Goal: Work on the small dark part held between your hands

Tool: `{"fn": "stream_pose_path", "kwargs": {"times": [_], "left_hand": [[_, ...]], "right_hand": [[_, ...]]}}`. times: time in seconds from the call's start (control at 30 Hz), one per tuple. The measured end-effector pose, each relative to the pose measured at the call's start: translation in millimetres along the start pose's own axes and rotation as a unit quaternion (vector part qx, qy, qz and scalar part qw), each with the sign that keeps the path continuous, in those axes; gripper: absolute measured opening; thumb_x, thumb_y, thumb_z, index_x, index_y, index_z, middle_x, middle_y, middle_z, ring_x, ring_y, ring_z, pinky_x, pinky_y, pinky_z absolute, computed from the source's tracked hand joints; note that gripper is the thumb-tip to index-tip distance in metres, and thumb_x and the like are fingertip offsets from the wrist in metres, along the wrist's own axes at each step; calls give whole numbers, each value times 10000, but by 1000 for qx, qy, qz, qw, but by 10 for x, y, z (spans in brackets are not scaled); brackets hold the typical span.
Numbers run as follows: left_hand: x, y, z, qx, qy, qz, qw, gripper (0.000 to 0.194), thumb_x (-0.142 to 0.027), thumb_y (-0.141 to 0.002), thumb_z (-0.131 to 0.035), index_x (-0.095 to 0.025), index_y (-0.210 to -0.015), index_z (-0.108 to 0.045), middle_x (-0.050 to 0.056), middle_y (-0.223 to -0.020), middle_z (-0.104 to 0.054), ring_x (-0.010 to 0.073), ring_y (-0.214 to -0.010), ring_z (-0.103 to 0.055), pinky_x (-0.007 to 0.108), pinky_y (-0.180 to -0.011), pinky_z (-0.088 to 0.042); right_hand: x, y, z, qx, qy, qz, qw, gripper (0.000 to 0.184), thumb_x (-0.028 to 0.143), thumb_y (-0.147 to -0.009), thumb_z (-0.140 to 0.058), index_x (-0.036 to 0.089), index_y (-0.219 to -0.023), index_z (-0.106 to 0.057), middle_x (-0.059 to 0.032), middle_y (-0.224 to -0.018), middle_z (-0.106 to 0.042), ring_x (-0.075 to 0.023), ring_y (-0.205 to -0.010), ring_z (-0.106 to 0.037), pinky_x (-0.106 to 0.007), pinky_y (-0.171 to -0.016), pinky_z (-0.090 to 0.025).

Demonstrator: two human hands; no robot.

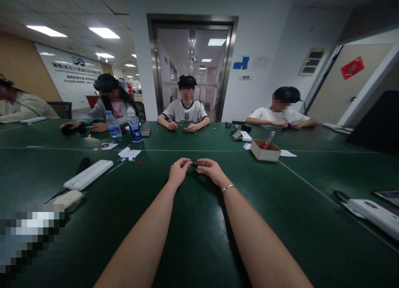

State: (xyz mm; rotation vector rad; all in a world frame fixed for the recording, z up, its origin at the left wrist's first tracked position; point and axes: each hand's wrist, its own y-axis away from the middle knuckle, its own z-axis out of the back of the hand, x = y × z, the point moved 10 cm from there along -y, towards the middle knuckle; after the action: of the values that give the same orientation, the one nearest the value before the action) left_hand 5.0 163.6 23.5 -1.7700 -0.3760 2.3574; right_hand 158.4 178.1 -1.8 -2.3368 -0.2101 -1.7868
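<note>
Both of my hands meet over the middle of the green table point(199, 221), arms stretched forward. Between them is a small, dark, slim object point(195, 164), too small to name for certain. My left hand point(179, 171) pinches its left end with thumb and fingers. On the other side, my right hand point(212, 171) grips the right end, with a silvery bracelet on that wrist. The fingers cover much of the object.
Two bottles point(134, 126) stand at the far left, near paper scraps point(129, 153). A white power strip point(89, 175) lies to my left. On the right are an open box point(264, 151) and a white device point(374, 213). Several people sit across the table.
</note>
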Motion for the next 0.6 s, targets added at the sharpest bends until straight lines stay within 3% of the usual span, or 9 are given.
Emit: {"fn": "stream_pose_path", "kwargs": {"times": [0.6], "left_hand": [[15,-18,-8,-6,-40,-19,999,260,-354,-790,-559,-201,-961,-679,45,-835,-684,147,-730,-603,253,-644,-469]], "right_hand": [[-18,-10,28,-14,-3,-7,1000,302,9,-644,-715,135,-913,-660,-46,-879,-660,-105,-676,-666,-209,-652,-581]]}}
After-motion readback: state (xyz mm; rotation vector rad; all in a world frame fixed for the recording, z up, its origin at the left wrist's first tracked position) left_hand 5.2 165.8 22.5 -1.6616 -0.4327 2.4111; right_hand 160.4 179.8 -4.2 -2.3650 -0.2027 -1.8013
